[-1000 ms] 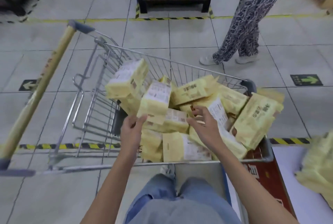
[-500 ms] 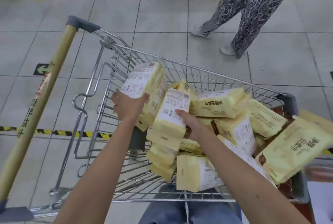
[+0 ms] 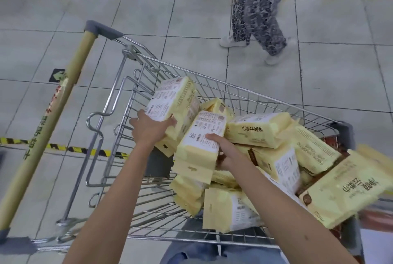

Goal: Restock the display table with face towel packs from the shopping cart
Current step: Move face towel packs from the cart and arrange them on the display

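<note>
My left hand [image 3: 152, 128] grips one towel pack [image 3: 176, 97] by its bottom end, thumb across the label. My right hand [image 3: 226, 153] pinches a second pack [image 3: 197, 151], thumb on top and fingers underneath. The wrap looks slick, so either could slip onto the heap [image 3: 276, 157] in the cart. The cart rim [image 3: 244, 92] at twelve o'clock hems the lift, and a passer-by [image 3: 255, 12] at one o'clock crowds the aisle.

At frame centre the left hand [image 3: 152, 128] grips one yellow pack [image 3: 174, 102] and the right hand [image 3: 223, 151] grips another pack [image 3: 202, 138], both above the wire cart [image 3: 119, 136]. More packs [image 3: 297, 157] fill the cart's right side. A passer-by's patterned trousers [image 3: 255, 8] show at upper right.
</note>
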`<action>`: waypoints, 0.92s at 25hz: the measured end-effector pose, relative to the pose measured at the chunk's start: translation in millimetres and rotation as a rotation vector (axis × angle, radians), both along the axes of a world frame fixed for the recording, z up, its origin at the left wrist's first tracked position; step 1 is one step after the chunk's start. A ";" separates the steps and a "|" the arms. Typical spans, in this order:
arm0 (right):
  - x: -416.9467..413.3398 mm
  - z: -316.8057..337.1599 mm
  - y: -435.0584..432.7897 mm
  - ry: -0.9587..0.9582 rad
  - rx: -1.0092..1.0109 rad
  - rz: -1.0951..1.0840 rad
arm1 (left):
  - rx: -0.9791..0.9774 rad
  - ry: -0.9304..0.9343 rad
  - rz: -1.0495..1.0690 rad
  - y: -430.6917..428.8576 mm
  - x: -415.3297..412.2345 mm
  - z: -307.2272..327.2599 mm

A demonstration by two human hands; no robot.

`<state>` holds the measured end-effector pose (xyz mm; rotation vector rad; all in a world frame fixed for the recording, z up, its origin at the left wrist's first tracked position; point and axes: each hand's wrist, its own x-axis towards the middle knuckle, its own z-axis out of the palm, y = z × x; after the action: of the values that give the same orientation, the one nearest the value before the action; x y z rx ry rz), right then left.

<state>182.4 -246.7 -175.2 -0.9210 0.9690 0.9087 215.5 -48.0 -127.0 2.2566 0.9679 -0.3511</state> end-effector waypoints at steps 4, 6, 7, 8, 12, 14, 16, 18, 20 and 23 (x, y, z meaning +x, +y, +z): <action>-21.7 12.1 -25.0 -0.134 0.051 0.033 | -0.277 -0.111 0.174 -0.6 -28.9 15.3; -35.7 19.8 -39.8 -0.179 0.084 0.019 | -0.463 -0.183 0.261 -3.0 -54.0 25.9; -43.1 22.9 -47.3 -0.204 0.100 0.003 | -0.551 -0.208 0.298 -5.1 -67.4 31.0; -51.1 26.0 -54.7 -0.231 0.120 -0.023 | -0.621 -0.220 0.326 -7.9 -82.2 35.3; -81.9 34.8 -81.0 -0.278 0.168 -0.131 | -0.836 -0.198 0.391 -20.9 -141.6 40.4; -96.0 39.4 -87.7 -0.310 0.167 -0.143 | -0.917 -0.157 0.386 -24.1 -162.8 36.3; -109.4 46.1 -90.0 -0.366 0.165 -0.171 | -0.982 -0.118 0.332 -25.9 -176.4 32.9; -122.1 52.2 -91.0 -0.413 0.135 -0.210 | -1.013 -0.086 0.264 -26.8 -179.4 31.2; -133.9 57.9 -90.9 -0.440 0.083 -0.273 | -1.038 -0.050 0.164 -26.8 -173.3 32.4; -157.1 64.8 -79.1 -0.449 0.008 -0.443 | -1.107 0.001 0.003 -18.5 -154.1 33.6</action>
<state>25.3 -325.9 -110.4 -0.8114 0.7343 0.3097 61.5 -66.5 -93.4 1.2351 0.5396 -0.6783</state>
